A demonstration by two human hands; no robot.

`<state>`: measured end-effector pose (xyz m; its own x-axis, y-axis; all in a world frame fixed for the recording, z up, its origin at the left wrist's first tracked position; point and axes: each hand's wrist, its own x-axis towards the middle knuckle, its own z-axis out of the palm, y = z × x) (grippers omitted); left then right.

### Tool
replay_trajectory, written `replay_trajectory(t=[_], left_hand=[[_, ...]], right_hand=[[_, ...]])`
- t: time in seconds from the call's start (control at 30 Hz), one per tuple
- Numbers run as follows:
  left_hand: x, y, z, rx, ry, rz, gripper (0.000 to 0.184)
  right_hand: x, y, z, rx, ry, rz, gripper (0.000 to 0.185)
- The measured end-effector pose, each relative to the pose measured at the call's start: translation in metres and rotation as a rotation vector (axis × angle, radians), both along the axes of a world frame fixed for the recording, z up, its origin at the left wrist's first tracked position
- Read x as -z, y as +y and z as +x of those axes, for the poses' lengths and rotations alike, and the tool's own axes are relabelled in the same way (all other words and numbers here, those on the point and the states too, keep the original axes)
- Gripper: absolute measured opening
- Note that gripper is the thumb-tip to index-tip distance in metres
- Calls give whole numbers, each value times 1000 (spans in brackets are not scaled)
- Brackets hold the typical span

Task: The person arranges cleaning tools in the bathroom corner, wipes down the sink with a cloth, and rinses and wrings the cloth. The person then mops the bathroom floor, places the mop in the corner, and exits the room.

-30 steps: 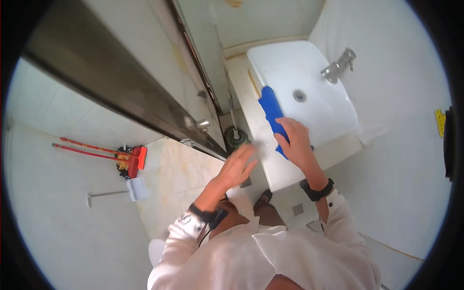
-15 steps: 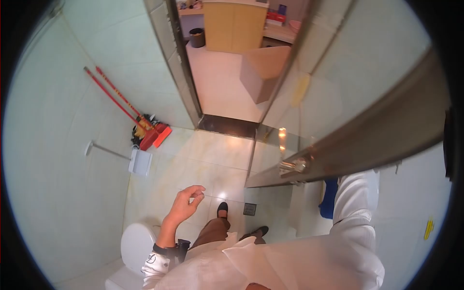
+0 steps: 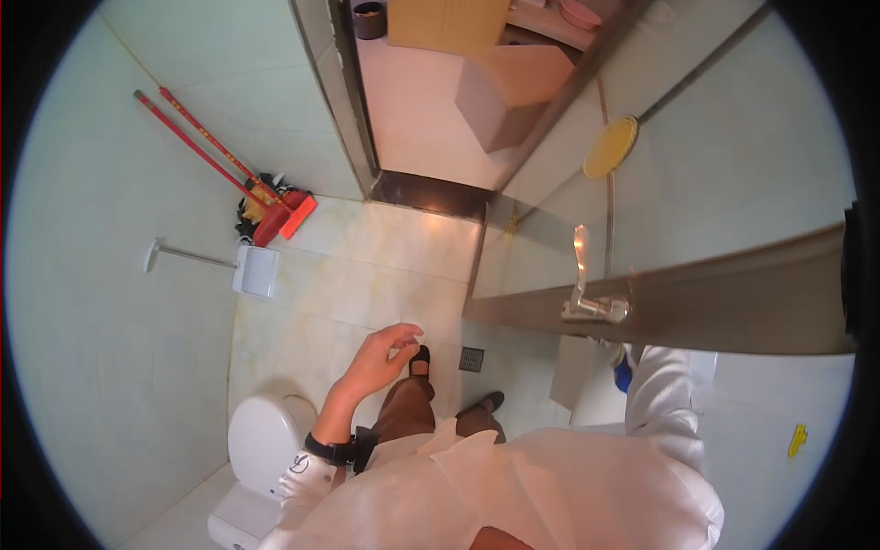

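Observation:
My left hand [image 3: 374, 363] hangs above the floor near my shoe [image 3: 419, 363], its fingers loosely bent and apart, nothing visible in them. A black band [image 3: 335, 451] is round that wrist. My right arm, in a white sleeve [image 3: 662, 394], reaches behind the door's dark frame [image 3: 733, 307], which hides the right hand. Beside the sleeve, a small part of the blue thing [image 3: 623, 374] shows at the counter [image 3: 596, 380]. The silver door handle [image 3: 596, 305] is in front of the arm.
An open doorway with a dark sill [image 3: 431, 195] lies ahead, a cardboard box [image 3: 513, 92] beyond it. Red-handled cleaning tools [image 3: 275, 220] and a white dustpan [image 3: 257, 270] stand at the left wall. A toilet [image 3: 261, 440] is at lower left, a floor drain [image 3: 472, 358] near my feet.
The view has swung from the sink to the doorway. My right hand, earlier on the blue thing, has gone out of sight behind the door. My left hand has moved away from the counter.

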<state>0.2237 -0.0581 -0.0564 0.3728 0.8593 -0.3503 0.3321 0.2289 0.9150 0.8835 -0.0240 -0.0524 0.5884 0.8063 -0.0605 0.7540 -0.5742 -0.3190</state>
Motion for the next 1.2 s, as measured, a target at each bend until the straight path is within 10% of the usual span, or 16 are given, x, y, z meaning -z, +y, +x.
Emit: replay_trajectory(t=[0.33, 0.57, 0.63, 0.83, 1.2], left_hand=[[-45, -40, 56, 47, -150, 54, 29], [-90, -98, 122, 308, -278, 111, 88], [-91, -113, 137, 429, -278, 110, 95], [-50, -158, 155, 363, -249, 438, 33], [-72, -183, 137, 242, -124, 233, 10]], right_hand=[[47, -77, -200, -201, 640, 340, 24], [104, -142, -310, -328, 739, 539, 17], [88, -161, -325, -361, 1233, 584, 28], [91, -194, -357, -492, 641, 617, 25], [105, -212, -376, -588, 598, 514, 19]])
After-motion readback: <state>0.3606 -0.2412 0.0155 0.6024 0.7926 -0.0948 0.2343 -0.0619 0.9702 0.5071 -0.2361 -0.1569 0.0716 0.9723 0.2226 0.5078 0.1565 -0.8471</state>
